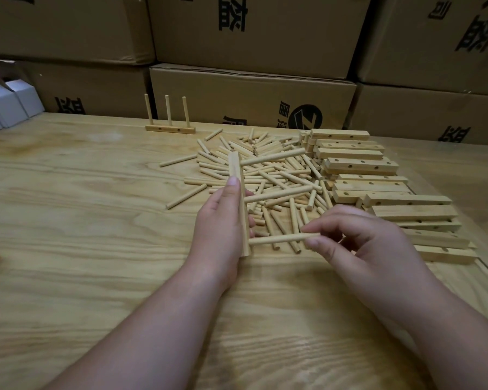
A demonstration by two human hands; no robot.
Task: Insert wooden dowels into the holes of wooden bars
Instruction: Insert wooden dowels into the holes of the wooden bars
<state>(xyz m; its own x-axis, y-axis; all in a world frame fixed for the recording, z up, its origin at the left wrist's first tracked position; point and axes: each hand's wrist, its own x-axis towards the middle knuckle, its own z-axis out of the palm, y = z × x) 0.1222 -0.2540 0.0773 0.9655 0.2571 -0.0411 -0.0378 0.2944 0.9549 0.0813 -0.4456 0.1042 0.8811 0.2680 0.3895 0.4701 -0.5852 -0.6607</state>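
Here the left hand (223,220) grips the stiff bar (238,198), while the right hand (358,243) pinches a light dowel (282,239) at its three-o'clock end.

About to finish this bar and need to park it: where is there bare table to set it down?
Bare table lies left of the dowel pile, between the finished bar at the back and the left hand. The near strip by the forearms is bare too. The right is crowded: loose dowels, then stacked bars to the table's edge.
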